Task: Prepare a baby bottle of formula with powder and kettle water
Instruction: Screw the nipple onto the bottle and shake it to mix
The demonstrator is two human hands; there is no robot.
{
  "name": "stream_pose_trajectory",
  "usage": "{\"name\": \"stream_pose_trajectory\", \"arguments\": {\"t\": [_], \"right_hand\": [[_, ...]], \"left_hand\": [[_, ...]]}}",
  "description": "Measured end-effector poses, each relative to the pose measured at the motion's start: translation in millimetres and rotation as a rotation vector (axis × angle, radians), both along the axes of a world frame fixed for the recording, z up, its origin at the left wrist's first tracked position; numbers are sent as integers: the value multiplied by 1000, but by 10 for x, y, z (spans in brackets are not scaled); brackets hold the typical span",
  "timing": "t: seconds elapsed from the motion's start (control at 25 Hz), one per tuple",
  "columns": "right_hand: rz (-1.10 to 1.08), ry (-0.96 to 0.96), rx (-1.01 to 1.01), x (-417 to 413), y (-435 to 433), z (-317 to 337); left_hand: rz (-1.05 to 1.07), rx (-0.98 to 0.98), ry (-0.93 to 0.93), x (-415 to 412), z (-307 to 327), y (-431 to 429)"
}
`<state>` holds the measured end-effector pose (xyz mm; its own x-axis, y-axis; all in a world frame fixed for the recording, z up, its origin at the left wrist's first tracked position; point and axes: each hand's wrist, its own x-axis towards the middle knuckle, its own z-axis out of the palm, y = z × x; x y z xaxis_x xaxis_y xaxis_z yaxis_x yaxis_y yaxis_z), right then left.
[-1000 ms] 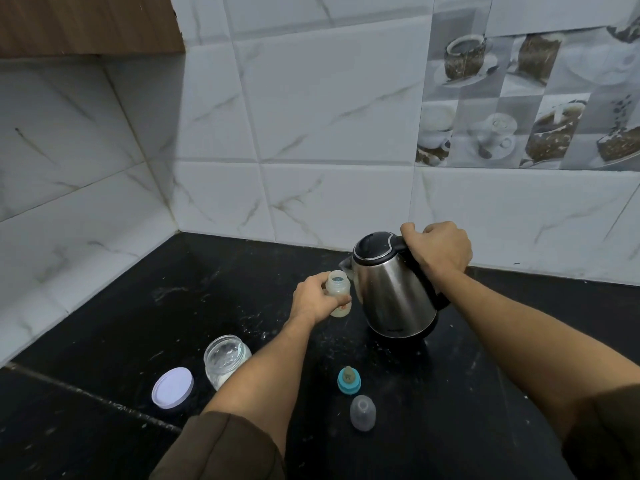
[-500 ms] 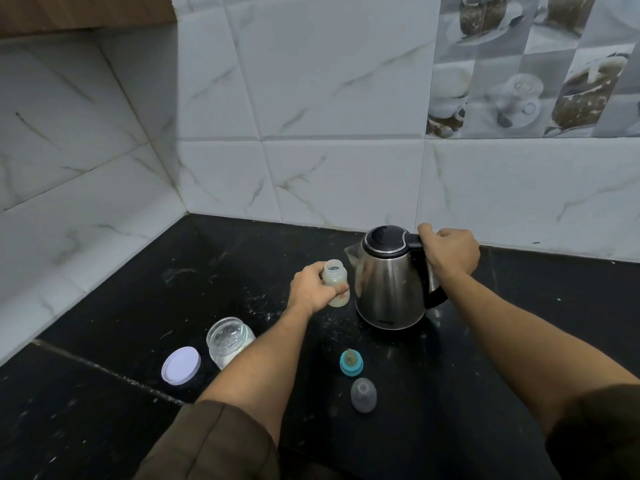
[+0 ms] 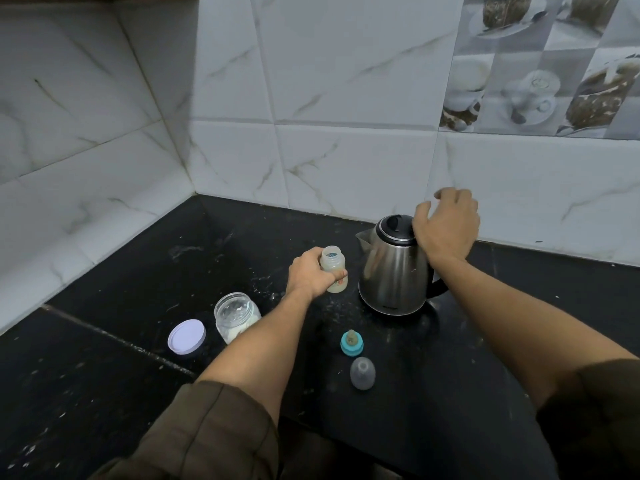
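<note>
We log the baby bottle (image 3: 333, 269) upright and uncapped on the black bench (image 3: 138, 271), just left of the steel kettle (image 3: 391, 271), with the left hand (image 3: 310, 276) wrapped around it. The right hand (image 3: 446, 226) is over the kettle's handle side, fingers loose and spread, gripping nothing. The open powder jar (image 3: 237, 317) and its lid (image 3: 187, 337) sit nearer left. The teal teat ring (image 3: 352, 342) and grey cap (image 3: 362, 373) lie nearer us.
</note>
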<state>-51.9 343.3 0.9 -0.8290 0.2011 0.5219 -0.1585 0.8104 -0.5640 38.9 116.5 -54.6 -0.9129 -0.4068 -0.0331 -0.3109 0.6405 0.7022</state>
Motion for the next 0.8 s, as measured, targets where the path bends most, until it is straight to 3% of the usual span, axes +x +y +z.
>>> {"name": "stream_pose_trajectory", "arguments": {"t": [0.16, 0.32, 0.52, 0.8], "right_hand": [[319, 74, 155, 279, -517, 107], [641, -253, 491, 599, -874, -35], [721, -671, 923, 807, -1095, -282], [721, -923, 1156, 924, -1159, -530]], "left_hand": [[41, -24, 18, 169, 16, -156], [76, -35, 12, 342, -28, -317], [114, -40, -28, 515, -156, -448], [95, -4, -65, 657, -297, -481]]}}
